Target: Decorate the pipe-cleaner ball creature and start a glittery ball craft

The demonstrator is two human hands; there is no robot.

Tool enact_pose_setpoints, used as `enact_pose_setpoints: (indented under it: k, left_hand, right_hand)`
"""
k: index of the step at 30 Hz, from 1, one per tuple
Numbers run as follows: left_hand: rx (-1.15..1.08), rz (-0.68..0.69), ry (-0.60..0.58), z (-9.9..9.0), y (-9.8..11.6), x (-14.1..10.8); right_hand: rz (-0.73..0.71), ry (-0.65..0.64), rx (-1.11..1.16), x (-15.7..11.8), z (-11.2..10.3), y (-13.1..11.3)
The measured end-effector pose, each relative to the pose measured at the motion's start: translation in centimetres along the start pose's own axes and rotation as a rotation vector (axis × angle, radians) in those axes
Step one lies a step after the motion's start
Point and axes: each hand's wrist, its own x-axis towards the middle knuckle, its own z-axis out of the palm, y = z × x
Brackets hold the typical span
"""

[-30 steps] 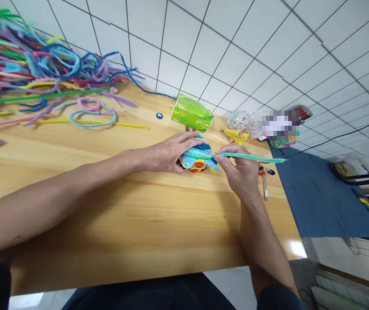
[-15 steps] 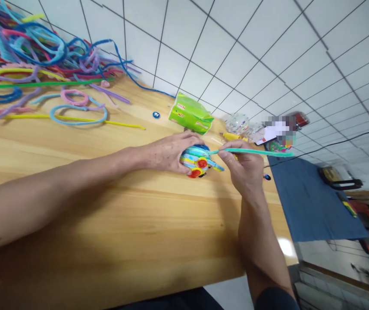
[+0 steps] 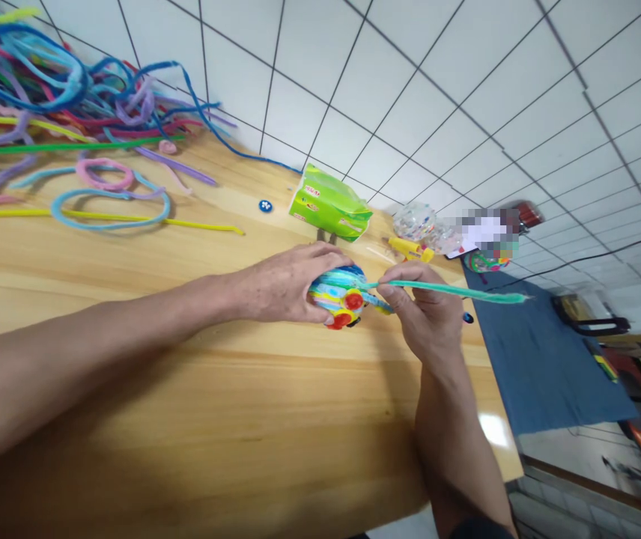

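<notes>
Steadying the craft [image 3: 336, 287] over the tabletop [image 3: 253, 427] likely matters most: the left hand [image 3: 284, 288] cups it and should press lightly to spare its strips. The right hand [image 3: 431, 318] pinches the green stem [image 3: 460, 289] just beside the craft, a short hold that should aid control. Tissues [image 3: 329, 203] sit beyond.

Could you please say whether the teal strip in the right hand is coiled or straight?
Straight: the teal strip extends past the right hand in a nearly unbent line, without any loop.
</notes>
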Motion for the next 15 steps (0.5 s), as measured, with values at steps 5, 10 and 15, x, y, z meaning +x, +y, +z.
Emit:
enact_pose_setpoints:
  k: [5,10,15]
  left_hand:
    - [-0.005,0.005,0.005,0.09,0.05,0.03]
    - [0.001,0.000,-0.017,-0.02,0.22,0.15]
    - [-0.002,-0.008,-0.021,-0.05,0.28,0.17]
  right_hand:
    - [-0.012,-0.028,0.004,0.00,0.12,0.02]
    - [-0.025,-0.090,-0.015,-0.17,0.16,-0.04]
    - [-0.094,-0.093,-0.032,-0.16,0.13,-0.05]
